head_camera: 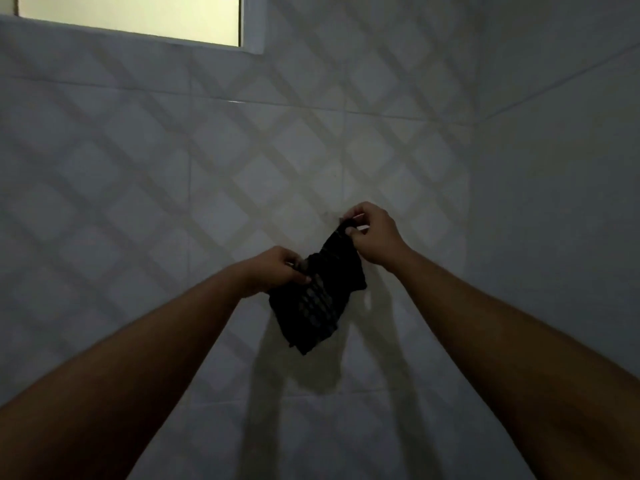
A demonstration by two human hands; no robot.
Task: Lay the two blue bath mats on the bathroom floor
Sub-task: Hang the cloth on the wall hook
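Observation:
A small dark cloth (320,299) with a faint checked pattern hangs against the tiled wall, held up by both hands. My right hand (372,235) pinches its top corner, high against the wall. My left hand (277,270) grips its left edge a little lower. The rest of the cloth droops below the hands and casts a shadow on the tiles. No blue bath mat and no floor are in view.
A white tiled wall (173,185) with a diamond pattern fills the view. It meets a plain side wall (561,202) at a corner on the right. A lit frosted window (131,12) sits at the top left. The room is dim.

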